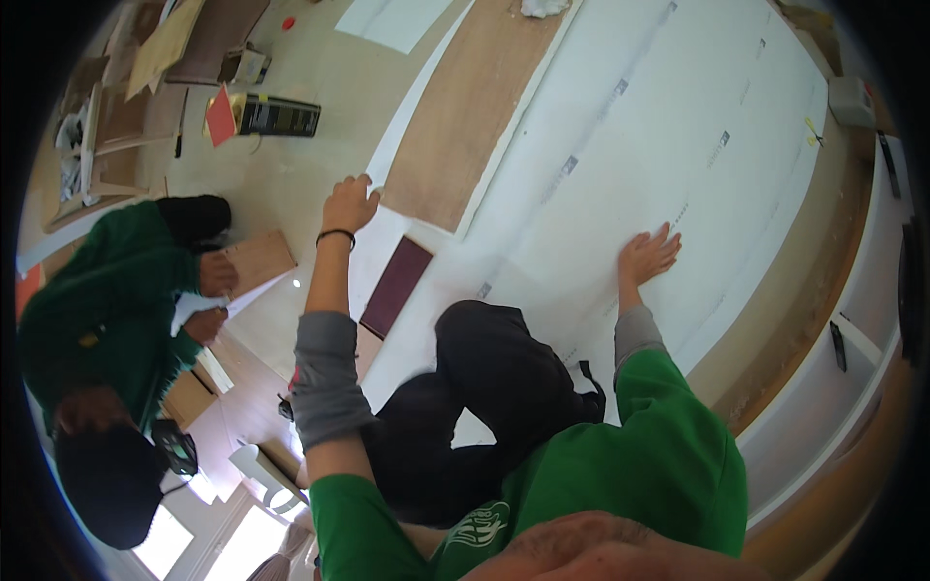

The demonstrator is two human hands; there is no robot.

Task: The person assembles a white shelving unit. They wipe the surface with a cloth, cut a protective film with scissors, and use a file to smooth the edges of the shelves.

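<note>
My right hand (649, 255) lies flat on a large white sheet (601, 223) with printed marks, its fingers spread. Raised at the sheet's left side, my left hand (351, 203) has curled fingers and a dark band at the wrist. It is beside the near corner of a long brown wooden board (455, 116) that rests on the sheet. Whatever the left fingers hold, if anything, is hidden. A dark red panel (397, 286) lies between my left forearm and my dark-trousered knees (494, 358), which are bent over the sheet.
To the left, a person in green (116, 290) handles a small brown board (262, 263). A rectangular tin (281, 116) stands on the floor beyond. Yellow scissors (814, 134) lie at the sheet's far right. White shelving (823, 397) borders the right side.
</note>
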